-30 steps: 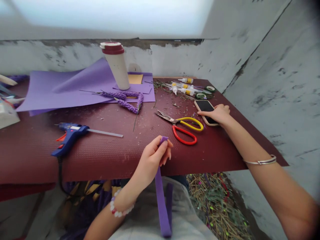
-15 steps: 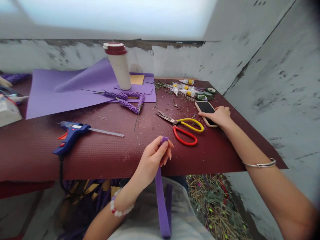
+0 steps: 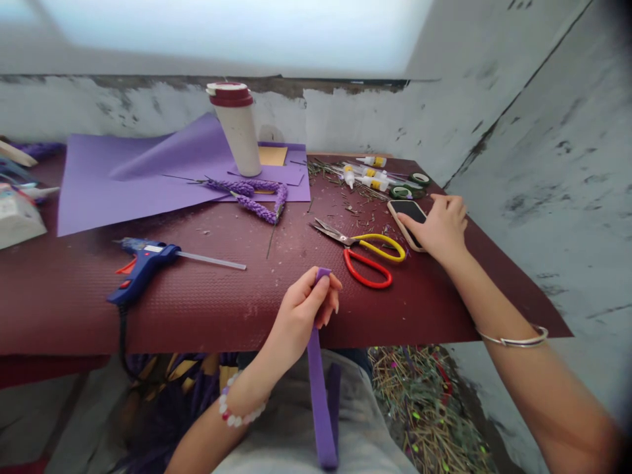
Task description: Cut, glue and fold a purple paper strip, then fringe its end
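A long purple strip (image 3: 318, 395) hangs folded from my left hand (image 3: 309, 299), which pinches its upper end between thumb and fingers near the table's front edge. Over on the right, my right hand (image 3: 442, 227) spreads across the right side of a phone (image 3: 405, 214). Its thumb is over the dark screen; its fingers are apart, beyond the phone's edge. Between my hands lie scissors (image 3: 351, 241) with one yellow and one red handle, blades pointing left. The phone lies flat, partly covered by the hand.
A blue glue gun (image 3: 143, 266) with a clear stick lies at left. Purple sheets (image 3: 138, 191), a lidded cup (image 3: 239, 138) and purple flower stems (image 3: 259, 197) are behind. Small glue bottles (image 3: 374, 183), green tape rolls (image 3: 401, 192) and stem scraps lie back right, near the wall.
My right hand has shifted up and right over the phone, its fingers lifting and spreading. My left hand keeps its pinch on the strip. The view has shifted slightly.
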`<state>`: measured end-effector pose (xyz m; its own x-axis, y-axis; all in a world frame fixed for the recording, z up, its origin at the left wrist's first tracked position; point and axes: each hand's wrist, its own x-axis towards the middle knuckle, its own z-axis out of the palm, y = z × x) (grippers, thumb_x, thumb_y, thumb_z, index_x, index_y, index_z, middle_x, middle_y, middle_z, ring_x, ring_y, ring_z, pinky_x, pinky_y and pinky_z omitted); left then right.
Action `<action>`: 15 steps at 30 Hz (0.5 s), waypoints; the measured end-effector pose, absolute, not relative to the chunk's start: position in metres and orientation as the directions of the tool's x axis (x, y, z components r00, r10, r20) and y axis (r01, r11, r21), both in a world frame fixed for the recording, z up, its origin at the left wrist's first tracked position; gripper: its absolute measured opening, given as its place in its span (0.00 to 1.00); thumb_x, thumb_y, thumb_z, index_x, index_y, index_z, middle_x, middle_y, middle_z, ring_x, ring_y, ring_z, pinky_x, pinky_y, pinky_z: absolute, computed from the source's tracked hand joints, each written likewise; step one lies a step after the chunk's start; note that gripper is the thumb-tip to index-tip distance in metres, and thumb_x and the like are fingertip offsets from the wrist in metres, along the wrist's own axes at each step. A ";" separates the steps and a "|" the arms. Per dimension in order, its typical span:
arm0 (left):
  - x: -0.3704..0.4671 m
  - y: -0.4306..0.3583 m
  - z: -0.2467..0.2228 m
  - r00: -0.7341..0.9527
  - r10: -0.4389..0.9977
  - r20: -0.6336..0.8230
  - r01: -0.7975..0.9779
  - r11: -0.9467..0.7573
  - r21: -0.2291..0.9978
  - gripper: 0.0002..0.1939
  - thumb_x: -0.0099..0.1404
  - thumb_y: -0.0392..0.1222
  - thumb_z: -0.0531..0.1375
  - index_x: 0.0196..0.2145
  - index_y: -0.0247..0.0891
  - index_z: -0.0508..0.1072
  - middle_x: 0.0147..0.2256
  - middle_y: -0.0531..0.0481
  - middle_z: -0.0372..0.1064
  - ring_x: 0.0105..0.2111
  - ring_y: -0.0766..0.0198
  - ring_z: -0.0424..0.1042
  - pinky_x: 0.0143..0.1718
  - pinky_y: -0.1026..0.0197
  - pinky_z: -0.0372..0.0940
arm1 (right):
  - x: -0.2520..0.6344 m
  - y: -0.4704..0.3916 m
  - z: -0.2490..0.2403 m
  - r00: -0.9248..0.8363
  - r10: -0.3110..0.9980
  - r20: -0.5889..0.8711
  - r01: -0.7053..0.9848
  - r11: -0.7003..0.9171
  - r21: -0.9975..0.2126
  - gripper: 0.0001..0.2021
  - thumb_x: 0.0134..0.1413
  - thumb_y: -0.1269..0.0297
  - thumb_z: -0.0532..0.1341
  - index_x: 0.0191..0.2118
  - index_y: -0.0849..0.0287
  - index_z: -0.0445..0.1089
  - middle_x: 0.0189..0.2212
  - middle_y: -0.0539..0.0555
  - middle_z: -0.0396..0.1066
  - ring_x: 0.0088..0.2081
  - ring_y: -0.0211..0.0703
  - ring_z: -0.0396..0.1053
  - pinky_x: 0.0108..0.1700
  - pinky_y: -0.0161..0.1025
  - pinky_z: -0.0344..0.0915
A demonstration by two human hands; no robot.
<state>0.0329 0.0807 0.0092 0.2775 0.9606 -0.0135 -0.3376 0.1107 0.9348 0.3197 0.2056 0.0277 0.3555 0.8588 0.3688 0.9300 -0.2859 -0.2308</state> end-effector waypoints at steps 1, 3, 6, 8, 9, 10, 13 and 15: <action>0.033 0.081 0.009 0.276 0.961 -0.013 -0.341 0.110 0.934 0.19 0.67 0.57 0.63 0.34 0.37 0.71 0.23 0.56 0.66 0.17 0.73 0.59 0.18 0.68 0.50 | 0.316 0.204 0.029 0.331 0.867 0.373 0.940 -0.270 -0.208 0.38 0.59 0.43 0.63 0.64 0.67 0.59 0.63 0.78 0.57 0.63 0.74 0.59 0.60 0.64 0.61; 0.033 0.081 0.009 0.275 0.961 -0.016 -0.347 0.115 0.931 0.19 0.67 0.58 0.64 0.34 0.36 0.71 0.23 0.55 0.67 0.17 0.73 0.59 0.18 0.68 0.50 | 0.308 0.201 0.033 0.296 0.883 0.365 0.952 -0.244 -0.183 0.33 0.60 0.46 0.63 0.62 0.67 0.63 0.61 0.76 0.60 0.62 0.74 0.60 0.58 0.64 0.62; 0.032 0.081 0.010 0.267 0.963 -0.035 -0.366 0.135 0.921 0.20 0.66 0.58 0.65 0.34 0.36 0.73 0.24 0.55 0.67 0.18 0.73 0.60 0.18 0.68 0.52 | 0.295 0.192 0.040 0.159 0.921 0.354 0.968 -0.076 -0.238 0.20 0.62 0.52 0.62 0.52 0.63 0.71 0.53 0.70 0.68 0.56 0.66 0.66 0.56 0.58 0.65; 0.031 0.082 0.011 0.253 0.967 -0.036 -0.387 0.135 0.912 0.19 0.65 0.56 0.66 0.35 0.36 0.75 0.25 0.55 0.67 0.20 0.72 0.62 0.20 0.68 0.55 | 0.286 0.181 0.045 -0.051 0.947 0.318 0.937 0.155 -0.311 0.13 0.64 0.55 0.60 0.43 0.59 0.73 0.44 0.62 0.73 0.46 0.56 0.72 0.52 0.51 0.68; 0.031 0.083 0.011 0.246 0.969 -0.030 -0.397 0.128 0.909 0.18 0.65 0.56 0.66 0.36 0.35 0.76 0.25 0.54 0.67 0.21 0.71 0.63 0.21 0.68 0.58 | 0.281 0.173 0.047 -0.166 0.944 0.285 0.908 0.259 -0.329 0.12 0.63 0.53 0.61 0.40 0.57 0.72 0.41 0.60 0.73 0.43 0.53 0.72 0.50 0.49 0.68; 0.030 0.083 0.010 0.243 0.970 -0.023 -0.404 0.123 0.906 0.18 0.66 0.55 0.66 0.37 0.35 0.77 0.26 0.54 0.67 0.22 0.71 0.64 0.22 0.68 0.59 | 0.276 0.166 0.049 -0.245 0.936 0.254 0.892 0.321 -0.319 0.13 0.61 0.51 0.63 0.39 0.57 0.71 0.40 0.58 0.72 0.41 0.53 0.72 0.48 0.49 0.69; 0.030 0.084 0.010 0.251 0.968 -0.021 -0.433 0.131 0.892 0.17 0.66 0.54 0.67 0.38 0.35 0.77 0.25 0.55 0.65 0.21 0.72 0.63 0.22 0.68 0.58 | 0.262 0.149 0.049 -0.346 0.932 0.104 0.901 0.361 -0.240 0.13 0.55 0.54 0.67 0.39 0.57 0.69 0.40 0.59 0.71 0.42 0.55 0.72 0.46 0.49 0.69; 0.029 0.085 0.010 0.264 0.964 -0.038 -0.464 0.161 0.871 0.17 0.65 0.54 0.68 0.37 0.35 0.77 0.24 0.56 0.62 0.19 0.74 0.59 0.19 0.69 0.54 | 0.255 0.145 0.047 -0.315 0.948 0.041 0.928 0.317 -0.196 0.11 0.51 0.62 0.67 0.39 0.58 0.68 0.41 0.60 0.71 0.43 0.56 0.72 0.45 0.48 0.70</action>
<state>0.0294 0.0851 0.0101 0.2640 0.9638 -0.0380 -0.4640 0.1615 0.8710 0.2548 0.1452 0.0468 -0.3151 0.9482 0.0407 0.9281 0.3168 -0.1956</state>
